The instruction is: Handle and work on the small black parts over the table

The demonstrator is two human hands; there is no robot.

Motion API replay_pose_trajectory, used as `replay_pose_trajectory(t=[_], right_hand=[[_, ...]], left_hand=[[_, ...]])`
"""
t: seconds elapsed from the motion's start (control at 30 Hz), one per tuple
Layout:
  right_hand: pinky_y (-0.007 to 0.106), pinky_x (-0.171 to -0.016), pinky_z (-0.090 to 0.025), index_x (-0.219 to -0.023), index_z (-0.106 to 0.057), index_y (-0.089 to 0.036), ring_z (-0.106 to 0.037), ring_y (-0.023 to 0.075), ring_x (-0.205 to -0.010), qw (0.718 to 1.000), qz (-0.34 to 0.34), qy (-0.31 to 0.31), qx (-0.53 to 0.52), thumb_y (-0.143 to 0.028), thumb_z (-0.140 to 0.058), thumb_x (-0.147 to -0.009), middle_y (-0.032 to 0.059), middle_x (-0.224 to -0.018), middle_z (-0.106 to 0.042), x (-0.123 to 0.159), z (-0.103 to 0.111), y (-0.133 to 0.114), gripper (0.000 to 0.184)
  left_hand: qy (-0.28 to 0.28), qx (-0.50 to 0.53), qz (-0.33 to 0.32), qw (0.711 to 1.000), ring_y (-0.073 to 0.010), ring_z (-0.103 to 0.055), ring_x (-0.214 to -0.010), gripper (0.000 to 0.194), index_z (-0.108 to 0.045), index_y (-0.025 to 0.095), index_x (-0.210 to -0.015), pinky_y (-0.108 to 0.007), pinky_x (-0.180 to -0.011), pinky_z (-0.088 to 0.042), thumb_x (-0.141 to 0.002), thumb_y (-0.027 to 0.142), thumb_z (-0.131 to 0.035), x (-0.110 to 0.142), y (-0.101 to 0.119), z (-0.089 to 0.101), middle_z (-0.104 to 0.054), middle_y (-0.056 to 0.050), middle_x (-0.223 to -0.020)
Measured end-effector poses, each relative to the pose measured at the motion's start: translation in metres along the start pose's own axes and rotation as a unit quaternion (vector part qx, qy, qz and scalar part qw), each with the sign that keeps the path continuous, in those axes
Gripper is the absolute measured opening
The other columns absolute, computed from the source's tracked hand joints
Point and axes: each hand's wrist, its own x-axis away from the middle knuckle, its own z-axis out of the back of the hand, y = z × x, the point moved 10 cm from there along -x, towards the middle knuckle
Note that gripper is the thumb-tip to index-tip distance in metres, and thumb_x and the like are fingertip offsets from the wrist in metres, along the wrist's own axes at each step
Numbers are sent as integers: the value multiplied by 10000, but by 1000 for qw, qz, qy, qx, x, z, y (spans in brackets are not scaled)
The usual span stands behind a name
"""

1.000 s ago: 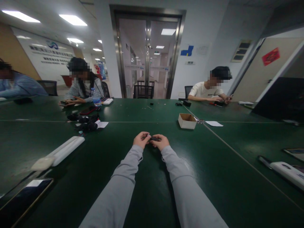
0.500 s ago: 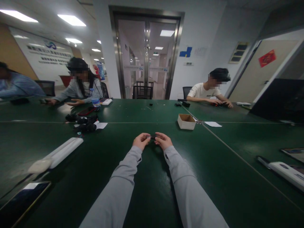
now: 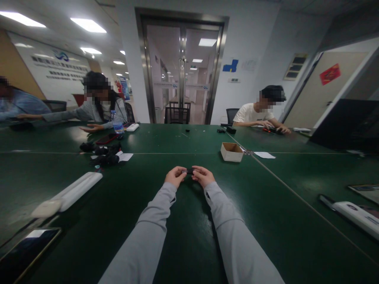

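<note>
A small dark object (image 3: 190,171) is held between my two hands, just above the green table (image 3: 189,221); its exact kind is too small to make out. My left hand (image 3: 175,176) pinches its left end with thumb and fingers. At the opposite end, the fingers of my right hand (image 3: 203,176) close on it in the same way. Part of the object is covered by my fingertips. Both forearms stretch forward in light grey sleeves.
An open small box (image 3: 231,157) stands ahead to the right, near a white paper (image 3: 265,155). On the left lie a black bundle (image 3: 106,154), a white power strip (image 3: 79,189) and a phone (image 3: 28,252). A white device (image 3: 355,215) lies right. Co-workers sit across the table.
My hands stay in nearly the same place; the dark object between them looks slightly turned, showing a broader face. The co-worker at left has stretched an arm out to the left.
</note>
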Motion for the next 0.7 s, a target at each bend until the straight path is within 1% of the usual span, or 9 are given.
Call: replay_pose_trajectory(t=[0.2, 0.33, 0.53, 0.7], right_hand=[[218, -516, -514, -865, -651, -164, -584, 90, -521, 1000, 5, 1, 18, -290, -783, -479, 12, -733, -600, -3, 2, 3, 427], [221, -523, -514, -879, -650, -169, -587, 91, -529, 1000, 7, -2, 23, -297, -781, -484, 14, -753, -595, -3, 3, 4, 436], [214, -519, -508, -876, -651, -170, -585, 92, -535, 1000, 6, -15, 18, -287, -777, -489, 14, -749, -589, -2, 0, 3, 423], [213, -531, -509, -886, -650, -173, -594, 93, -549, 1000, 8, -22, 18, -271, -773, -501, 16, -771, -590, -1, -1, 2, 416]], left_hand=[[1, 2, 4, 1000, -127, -572, -666, 303, -596, 140, -847, -196, -493, -476, -602, 294, -687, -4, -6, 1, -628, -47, -749], [19, -5, 4, 1000, -119, -560, -626, 314, -607, 134, -817, -198, -479, -469, -585, 325, -698, -6, -10, 5, -609, -31, -684], [20, -2, 12, 1000, -114, -561, -586, 272, -606, 122, -792, -197, -470, -455, -613, 312, -683, -5, -9, 4, -604, -30, -625], [27, -13, 22, 999, -89, -526, -501, 232, -604, 113, -765, -194, -452, -436, -640, 300, -661, -2, -6, 5, -588, -17, -577]])
